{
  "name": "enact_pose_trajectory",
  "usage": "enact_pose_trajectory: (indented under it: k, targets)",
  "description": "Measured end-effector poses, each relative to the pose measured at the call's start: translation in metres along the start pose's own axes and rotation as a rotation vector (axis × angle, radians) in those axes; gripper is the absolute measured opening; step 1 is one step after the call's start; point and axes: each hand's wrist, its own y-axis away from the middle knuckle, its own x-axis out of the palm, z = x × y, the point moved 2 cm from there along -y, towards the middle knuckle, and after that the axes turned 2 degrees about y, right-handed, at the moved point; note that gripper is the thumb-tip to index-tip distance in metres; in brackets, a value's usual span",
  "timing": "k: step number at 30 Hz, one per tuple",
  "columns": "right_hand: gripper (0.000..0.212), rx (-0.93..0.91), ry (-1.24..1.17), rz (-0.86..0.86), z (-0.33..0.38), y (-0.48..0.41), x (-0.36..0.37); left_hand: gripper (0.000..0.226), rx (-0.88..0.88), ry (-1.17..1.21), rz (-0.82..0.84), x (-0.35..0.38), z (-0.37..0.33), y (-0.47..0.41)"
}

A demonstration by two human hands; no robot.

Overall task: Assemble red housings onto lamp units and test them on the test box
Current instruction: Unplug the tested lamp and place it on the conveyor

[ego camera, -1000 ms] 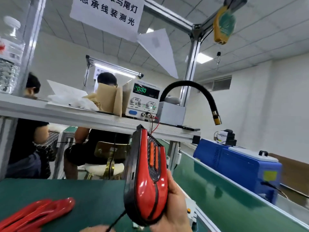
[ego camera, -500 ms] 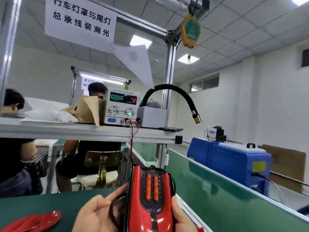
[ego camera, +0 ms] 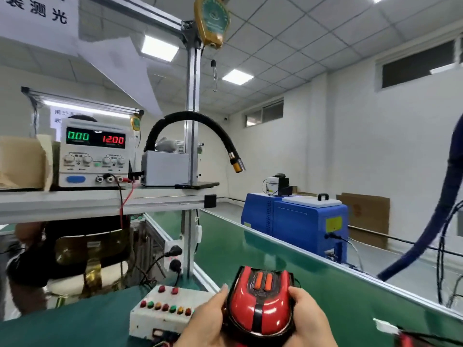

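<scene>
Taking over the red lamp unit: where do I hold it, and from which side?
Grip the red lamp unit by its black side edges, coming in from both flanks, as the left hand and right hand do. The glossy dome is curved, likely slippery, and this leaves the orange strips uncovered.

White walls (ego camera: 350, 146) under a tiled ceiling (ego camera: 300, 33) with lit panels (ego camera: 159, 48). High dark window (ego camera: 417, 63) on the right wall, smaller window (ego camera: 264, 113) farther back. Aluminium post (ego camera: 193, 116) up the middle, yellow balancer (ego camera: 211, 20) hung near its top, paper sign (ego camera: 37, 13) at upper left. Grey shelf (ego camera: 100, 200) across the left, bearing a power supply (ego camera: 94, 152) reading 0.00 and 12.00, a grey box (ego camera: 165, 167) just beside it, and a black hose (ego camera: 198, 121) arched over toward the right. Green belt (ego camera: 250, 246) running back on the right, blue machine (ego camera: 295, 221) beyond it, cardboard (ego camera: 365, 216) against the wall.
</scene>
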Motion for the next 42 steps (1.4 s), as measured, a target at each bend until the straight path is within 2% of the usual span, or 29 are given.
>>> enact_pose_trajectory:
  k: [2,4,7,12,14,17,20,23,25,26,28,31,32,34,36,39,42]
  targets:
    - [0.039,0.052,-0.013,-0.103,0.015,-0.009,-0.003,0.046,-0.028,0.013,0.131,0.016,0.007,-0.014]
    - [0.032,0.061,-0.083,-0.118,0.03,-0.024,-0.004,0.053,-0.014,-0.007,0.174,0.034,0.007,-0.025]
    - [0.031,0.041,-0.195,-0.115,0.05,-0.051,-0.004,0.063,-0.051,-0.087,0.073,0.046,0.007,-0.049]
    - [0.026,-0.04,-0.084,-0.076,0.074,-0.082,0.002,0.039,-0.045,-0.187,0.08,0.051,0.008,-0.096]
    - [0.037,-0.064,0.012,-0.008,0.081,-0.096,-0.004,0.029,-0.034,-0.177,0.079,0.063,0.003,-0.109]
    - [0.045,-0.086,0.005,0.057,0.084,-0.113,-0.016,0.032,0.09,-0.176,0.128,0.069,0.001,-0.126]
    - [0.047,-0.066,-0.061,0.049,0.078,-0.13,-0.023,0.031,0.293,-0.314,0.146,0.062,-0.006,-0.134]
    - [0.049,0.056,-0.069,0.038,0.063,-0.144,-0.022,0.026,0.478,-0.536,0.06,0.047,-0.015,-0.143]
    - [0.048,0.131,-0.026,0.002,0.055,-0.15,-0.013,0.013,0.535,-0.698,-0.043,0.041,-0.022,-0.149]
    - [0.047,0.166,0.018,-0.028,0.052,-0.151,-0.008,0.019,0.519,-0.746,-0.101,0.039,-0.026,-0.152]
    - [0.044,0.226,0.107,-0.125,0.05,-0.158,0.001,0.032,0.336,-0.684,-0.215,0.03,-0.03,-0.163]
    - [0.027,0.212,0.037,-0.246,0.053,-0.17,0.013,0.04,0.034,-0.512,-0.158,0.015,-0.023,-0.173]
    - [0.021,0.202,-0.007,-0.256,0.053,-0.172,0.017,0.042,-0.017,-0.495,-0.142,0.011,-0.02,-0.175]
    - [0.012,0.151,-0.075,-0.263,0.053,-0.175,0.019,0.029,-0.074,-0.499,-0.127,0.012,-0.012,-0.18]
    - [0.013,0.101,-0.037,-0.202,0.052,-0.174,0.021,0.02,-0.038,-0.463,-0.144,0.013,-0.008,-0.183]
    - [0.033,0.015,0.088,-0.167,0.053,-0.17,0.011,0.025,0.099,-0.451,-0.114,0.015,0.002,-0.184]
    - [0.038,-0.007,0.146,-0.151,0.053,-0.165,0.001,0.029,0.256,-0.453,-0.116,0.022,0.004,-0.177]
